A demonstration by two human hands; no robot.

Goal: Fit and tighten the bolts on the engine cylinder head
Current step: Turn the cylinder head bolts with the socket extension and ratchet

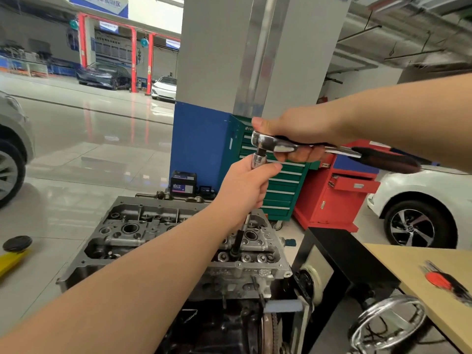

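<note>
The grey engine cylinder head (pixel 132 233) sits on a stand low in the middle. A long extension bar (pixel 237 241) rises from a bolt hole near its right end. My left hand (pixel 245 185) grips the top of that bar, just under its chrome socket end (pixel 258 159). The ratchet wrench (pixel 275 145) sits on top of the bar, its dark red handle (pixel 388 159) pointing right. My right hand (pixel 304 134) grips the wrench close to its head. The bolt itself is hidden inside the hole.
A green tool cabinet (pixel 278 190) and a red one (pixel 339 195) stand behind the engine. A wooden table (pixel 413 282) at right carries a red set of hex keys (pixel 444 281). A chrome handwheel (pixel 388 320) sits on the stand. A car battery (pixel 183 183) rests on the floor; a white car (pixel 421 213) is parked at right.
</note>
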